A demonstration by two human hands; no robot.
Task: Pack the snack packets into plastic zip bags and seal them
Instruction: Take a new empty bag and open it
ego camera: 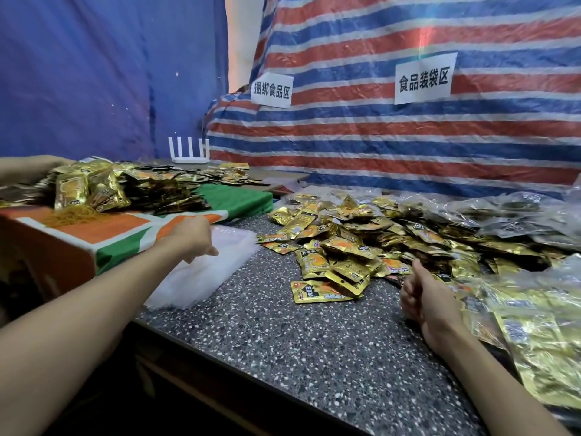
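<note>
The left hand (191, 236) touches a stack of clear zip bags (201, 278) on the speckled table (314, 357); the right hand (423, 298), curled with thumb up, rests beside a heap of gold snack packets (361, 243)

white router (189, 151) stands far back, rubber bands (74, 215) heaped on a box (103, 231).

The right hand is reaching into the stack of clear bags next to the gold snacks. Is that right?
Not quite. It is the left hand, not the right, that is reaching into the stack of clear zip bags next to the gold snack packets. The head view shows it.
</note>
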